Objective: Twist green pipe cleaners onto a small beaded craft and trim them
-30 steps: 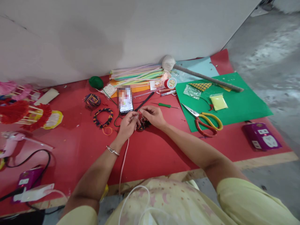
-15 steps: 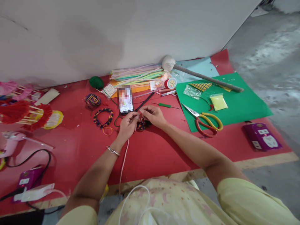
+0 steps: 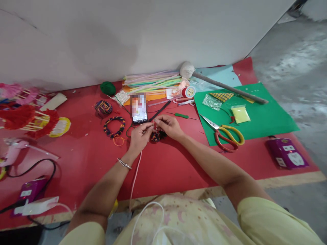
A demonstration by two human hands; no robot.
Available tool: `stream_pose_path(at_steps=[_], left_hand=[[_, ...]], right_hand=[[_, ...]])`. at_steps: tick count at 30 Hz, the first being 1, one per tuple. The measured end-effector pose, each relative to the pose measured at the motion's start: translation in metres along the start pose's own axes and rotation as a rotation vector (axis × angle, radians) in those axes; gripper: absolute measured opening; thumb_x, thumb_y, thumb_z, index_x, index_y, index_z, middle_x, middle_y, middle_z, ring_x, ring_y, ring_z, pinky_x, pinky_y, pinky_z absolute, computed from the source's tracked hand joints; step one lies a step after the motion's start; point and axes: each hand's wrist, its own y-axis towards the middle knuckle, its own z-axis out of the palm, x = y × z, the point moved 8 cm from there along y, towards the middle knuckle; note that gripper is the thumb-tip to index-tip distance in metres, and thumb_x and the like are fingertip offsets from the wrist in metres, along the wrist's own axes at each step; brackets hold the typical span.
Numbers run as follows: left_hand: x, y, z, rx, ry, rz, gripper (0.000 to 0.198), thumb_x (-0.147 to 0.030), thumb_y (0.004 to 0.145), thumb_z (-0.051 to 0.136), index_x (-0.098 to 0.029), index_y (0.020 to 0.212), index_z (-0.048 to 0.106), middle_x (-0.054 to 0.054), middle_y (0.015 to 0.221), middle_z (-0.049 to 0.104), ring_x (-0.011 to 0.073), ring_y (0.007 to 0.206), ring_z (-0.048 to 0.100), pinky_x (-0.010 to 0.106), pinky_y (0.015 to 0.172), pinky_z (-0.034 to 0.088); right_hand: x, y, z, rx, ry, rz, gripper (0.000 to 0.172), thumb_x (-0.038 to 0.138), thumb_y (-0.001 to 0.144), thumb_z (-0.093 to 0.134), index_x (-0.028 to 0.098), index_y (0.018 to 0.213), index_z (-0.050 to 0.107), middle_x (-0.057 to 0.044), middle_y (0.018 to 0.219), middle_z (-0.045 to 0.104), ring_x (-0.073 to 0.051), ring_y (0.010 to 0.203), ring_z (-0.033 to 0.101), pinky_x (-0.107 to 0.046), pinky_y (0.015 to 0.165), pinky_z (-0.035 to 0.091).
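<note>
Hands first: both of ours are out in front, meeting over the red mat [image 3: 84, 146] just this side of the phone [image 3: 138, 108]. Left hand [image 3: 139, 136] comes in from the lower left with the forearm stretched out straight and a bangle [image 3: 124, 163] on the wrist. Its palm is turned inward, thumb and forefinger pinched together at the top. Right hand [image 3: 169, 126] comes in from the lower right with the elbow bent, back of the hand up, fingers curled down and in toward the left ones. The fingertips of the two hands pretty much meet.

Between them sits the ring [image 3: 155, 136], a small yarn-wrapped hoop in dark mixed colours. Both grips are closed on its upper edge, where a red bit pokes up between the fingertips. The lower half hangs under the hands, right down by the mat, and we can't tell if it actually touches. It's round, so no real long axis, and it's half hidden, so we can't say for sure which way the opening faces.

Around it: a bigger hoop [image 3: 114, 126] lies flat just left of the left hand, with a yarn ball [image 3: 103, 108] behind that. A green-handled hook [image 3: 182, 115] sits just beyond the right hand. Scissors [image 3: 227, 134] are well off to the right at the edge of the green sheet [image 3: 268, 115], tips pointing left and away from us.
</note>
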Motion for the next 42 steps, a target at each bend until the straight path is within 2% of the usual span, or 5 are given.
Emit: stream_pose_path(at_steps=[6,13,19,32,42], left_hand=[[-0.007,-0.002,-0.008,-0.083,0.153,0.068,0.022,-0.035,0.09,0.065,-0.024,0.104,0.078,0.004,0.088,0.078,0.0204,0.079,0.072,0.029,0.067,0.056],[-0.012,-0.001,-0.007,-0.088,0.181,0.143,0.021,-0.031,0.09,0.066,-0.023,0.104,0.079,0.005,0.1,0.08,0.0226,0.087,0.075,0.036,0.085,0.059],[-0.006,-0.001,-0.004,-0.067,0.183,0.12,0.026,-0.032,0.093,0.061,-0.021,0.11,0.077,0.004,0.094,0.08,0.0193,0.084,0.075,0.03,0.079,0.059],[-0.002,0.001,-0.002,-0.081,0.222,0.092,0.026,-0.034,0.092,0.062,-0.021,0.108,0.077,0.003,0.086,0.079,0.0185,0.081,0.073,0.026,0.067,0.056],[-0.005,0.002,0.002,-0.026,0.226,0.013,0.021,-0.033,0.091,0.061,-0.019,0.096,0.075,-0.001,0.065,0.072,0.0117,0.049,0.061,0.022,0.053,0.048]], right_hand=[[-0.006,-0.001,0.001,0.004,0.04,0.028,0.038,0.054,0.087,0.068,0.016,0.091,0.07,-0.001,0.074,0.067,-0.01,0.062,0.058,-0.023,0.061,0.049],[-0.01,-0.001,0.0,-0.007,0.049,0.033,0.04,0.053,0.086,0.069,0.014,0.093,0.072,-0.002,0.076,0.069,-0.01,0.061,0.059,-0.022,0.061,0.05],[-0.013,-0.001,-0.002,-0.032,0.05,0.02,0.039,0.05,0.079,0.078,0.015,0.095,0.071,-0.002,0.076,0.07,-0.011,0.062,0.06,-0.024,0.06,0.05],[-0.003,0.002,-0.006,-0.163,-0.107,-0.061,0.024,0.039,0.082,0.075,0.016,0.087,0.074,-0.003,0.082,0.072,-0.013,0.073,0.063,-0.024,0.069,0.049],[-0.018,0.002,-0.004,-0.191,-0.057,0.032,0.025,0.041,0.082,0.072,0.016,0.086,0.072,-0.003,0.079,0.073,-0.012,0.066,0.063,-0.023,0.063,0.052]])
